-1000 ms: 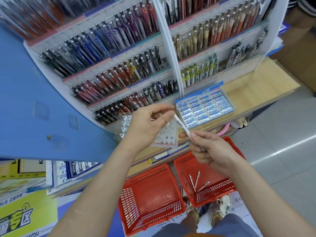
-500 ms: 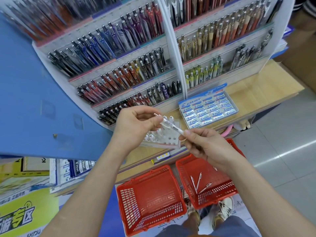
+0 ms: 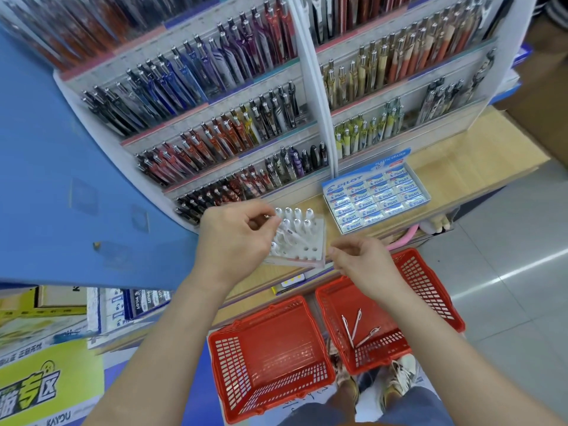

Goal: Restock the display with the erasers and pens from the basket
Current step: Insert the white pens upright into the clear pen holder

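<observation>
A white pen holder block [image 3: 312, 252] with rows of holes sits on the wooden shelf [image 3: 461, 161]; several white pens stand in its far rows. My left hand [image 3: 236, 241] pinches the top of a white pen [image 3: 293, 235] that slants low across the block. My right hand [image 3: 359, 261] hovers just right of the block, fingertips pinched together, apparently off the pen. The right red basket [image 3: 430, 290] on the floor holds three white pens [image 3: 353, 330]. A blue Pilot eraser box [image 3: 376, 195], full of erasers, lies on the shelf to the right.
A second red basket [image 3: 270, 358] stands beside the first with nothing in it. The tiered pen display [image 3: 230, 124] rises behind the shelf. A blue panel [image 3: 61, 179] closes the left side. My shoes [image 3: 399, 379] stand behind the baskets on grey floor.
The pen was held between both hands above the block. Now only my left hand has it, lower over the block, and my right hand has drawn back to the right.
</observation>
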`<act>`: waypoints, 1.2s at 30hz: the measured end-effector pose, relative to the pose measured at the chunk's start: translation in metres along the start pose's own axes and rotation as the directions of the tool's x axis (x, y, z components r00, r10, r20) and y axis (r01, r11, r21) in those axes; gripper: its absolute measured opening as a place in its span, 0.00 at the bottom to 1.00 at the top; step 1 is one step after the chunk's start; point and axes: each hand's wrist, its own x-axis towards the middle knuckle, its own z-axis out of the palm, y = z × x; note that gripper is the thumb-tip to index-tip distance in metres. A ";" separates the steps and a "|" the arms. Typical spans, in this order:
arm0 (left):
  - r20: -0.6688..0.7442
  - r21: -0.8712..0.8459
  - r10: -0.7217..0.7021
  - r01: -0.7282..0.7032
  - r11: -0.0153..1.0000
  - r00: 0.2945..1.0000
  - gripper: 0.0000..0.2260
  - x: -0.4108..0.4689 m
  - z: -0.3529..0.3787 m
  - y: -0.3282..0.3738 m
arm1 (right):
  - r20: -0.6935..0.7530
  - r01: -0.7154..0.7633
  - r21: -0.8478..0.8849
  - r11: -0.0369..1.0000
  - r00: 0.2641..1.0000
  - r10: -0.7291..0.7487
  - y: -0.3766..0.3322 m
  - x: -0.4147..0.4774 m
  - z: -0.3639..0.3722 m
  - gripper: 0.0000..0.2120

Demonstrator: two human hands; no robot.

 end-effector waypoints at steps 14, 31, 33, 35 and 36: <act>0.164 0.299 0.135 -0.180 0.937 0.977 0.06 -0.003 0.041 -0.016 | 0.011 -0.089 0.136 0.987 0.996 0.088 0.003 0.002 0.017 0.10; 0.221 0.393 0.078 -0.162 0.905 0.972 0.10 0.005 0.047 -0.024 | -0.006 -0.110 0.255 0.961 0.993 0.116 -0.001 -0.005 0.023 0.11; 0.218 0.381 0.081 -0.161 0.910 0.973 0.11 0.004 0.045 -0.024 | 0.022 -0.114 0.267 0.957 0.993 0.112 -0.002 -0.006 0.022 0.11; 0.200 0.350 0.081 -0.148 0.925 0.977 0.12 0.002 0.042 -0.023 | 0.047 -0.118 0.280 0.953 0.993 0.109 -0.004 -0.008 0.015 0.06; 0.179 0.334 0.084 -0.141 0.932 0.980 0.12 0.001 0.040 -0.022 | 0.047 -0.125 0.290 0.949 0.992 0.116 -0.005 -0.009 0.011 0.05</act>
